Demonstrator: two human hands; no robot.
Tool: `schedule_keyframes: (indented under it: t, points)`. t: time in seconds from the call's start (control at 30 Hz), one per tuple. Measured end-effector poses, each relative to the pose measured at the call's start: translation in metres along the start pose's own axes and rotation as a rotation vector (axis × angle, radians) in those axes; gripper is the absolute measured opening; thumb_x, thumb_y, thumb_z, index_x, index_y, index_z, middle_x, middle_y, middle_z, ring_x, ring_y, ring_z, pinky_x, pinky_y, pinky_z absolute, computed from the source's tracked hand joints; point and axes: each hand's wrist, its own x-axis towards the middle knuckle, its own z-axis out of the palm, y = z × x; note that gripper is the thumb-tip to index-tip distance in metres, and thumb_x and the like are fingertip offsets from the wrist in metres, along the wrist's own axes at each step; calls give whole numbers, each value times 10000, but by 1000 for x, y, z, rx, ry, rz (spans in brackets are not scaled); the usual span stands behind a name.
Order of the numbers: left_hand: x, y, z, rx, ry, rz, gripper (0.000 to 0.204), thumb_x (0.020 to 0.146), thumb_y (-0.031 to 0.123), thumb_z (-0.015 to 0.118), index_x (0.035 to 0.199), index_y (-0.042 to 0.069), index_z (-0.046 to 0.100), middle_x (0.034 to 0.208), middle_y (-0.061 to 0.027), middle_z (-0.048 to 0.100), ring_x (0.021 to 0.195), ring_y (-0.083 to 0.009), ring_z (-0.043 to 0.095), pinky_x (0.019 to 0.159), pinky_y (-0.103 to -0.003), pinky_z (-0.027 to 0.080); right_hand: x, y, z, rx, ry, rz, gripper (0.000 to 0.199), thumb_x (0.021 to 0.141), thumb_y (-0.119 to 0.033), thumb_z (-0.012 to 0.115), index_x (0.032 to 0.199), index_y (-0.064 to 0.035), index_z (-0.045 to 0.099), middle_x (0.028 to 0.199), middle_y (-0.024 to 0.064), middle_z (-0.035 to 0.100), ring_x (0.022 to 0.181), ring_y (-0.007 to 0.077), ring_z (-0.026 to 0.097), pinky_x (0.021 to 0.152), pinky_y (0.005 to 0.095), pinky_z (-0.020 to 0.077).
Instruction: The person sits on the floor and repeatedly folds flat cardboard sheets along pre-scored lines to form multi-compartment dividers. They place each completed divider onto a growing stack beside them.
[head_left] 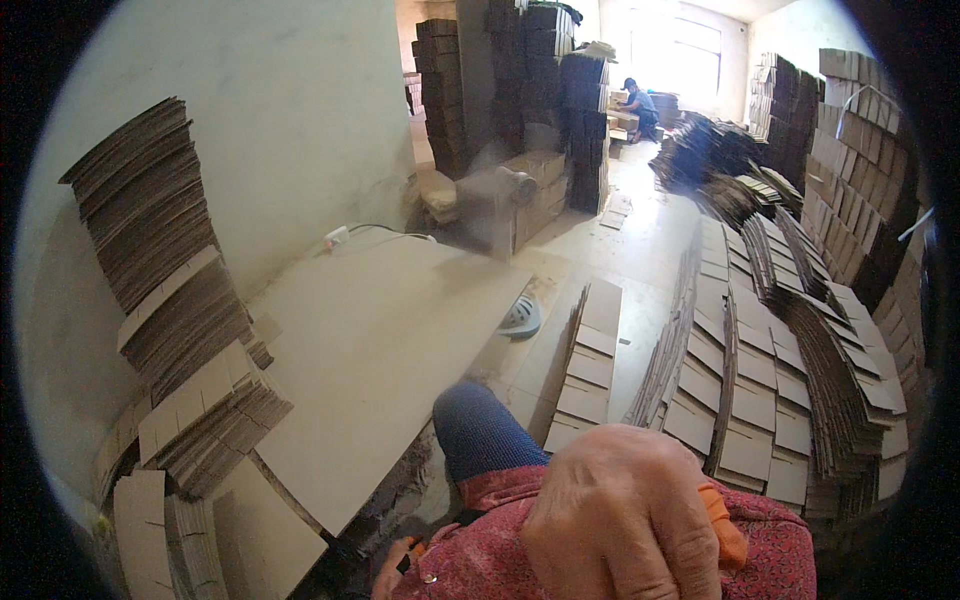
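Note:
My right hand (625,510) is raised very close to the camera at the lower right, in front of my red patterned clothing (480,530). Its fingers are curled down and closed; whatever they may grip is hidden. An orange cuff (725,525) shows beside it. Low at the bottom edge, only a part of my left hand (388,572) is visible, near an orange and black piece (408,552); its fingers are mostly cut off. Left of my knee (485,430) lies a broad pale board (370,340), with stacked slotted cardboard strips (205,410) along its left side.
Rows of slotted cardboard strips (700,380) stand on the floor at right. Tall cardboard stacks (860,150) line the right wall. Ahead are cardboard boxes (540,195) and a grey slotted dome-shaped thing (520,316). A person (638,108) works at the far end.

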Motion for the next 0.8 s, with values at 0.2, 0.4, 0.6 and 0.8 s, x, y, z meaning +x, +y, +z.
schedule_keyframes:
  t: [0.2, 0.4, 0.6, 0.8]
  points:
    - [17, 20, 3, -33, 18, 28, 267, 832, 255, 602, 986, 38, 616, 788, -117, 617, 649, -219, 562, 619, -298, 454, 4, 1, 2, -19, -17, 57, 310, 882, -188, 501, 950, 96, 603, 936, 252, 599, 618, 329, 572, 508, 394, 467]
    - [28, 45, 7, -47, -5, 24, 268, 834, 253, 601, 995, 39, 616, 795, -116, 619, 657, -216, 565, 623, -297, 455, -3, -4, 5, -37, -5, 93, 320, 878, -193, 506, 954, 103, 599, 931, 261, 598, 629, 340, 575, 517, 403, 470]
    - [20, 53, -1, -32, 20, 21, 269, 836, 251, 600, 1003, 40, 615, 801, -116, 620, 665, -214, 567, 627, -296, 456, -4, -6, 8, -38, -28, 93, 331, 874, -199, 511, 957, 111, 594, 927, 269, 596, 640, 351, 577, 526, 412, 473]
    - [14, 40, -1, -16, 32, 29, 271, 839, 248, 599, 1012, 41, 614, 807, -115, 622, 672, -211, 570, 630, -296, 457, -8, -5, 6, -32, -13, 56, 343, 870, -204, 516, 961, 119, 589, 922, 277, 594, 651, 362, 580, 534, 421, 475]
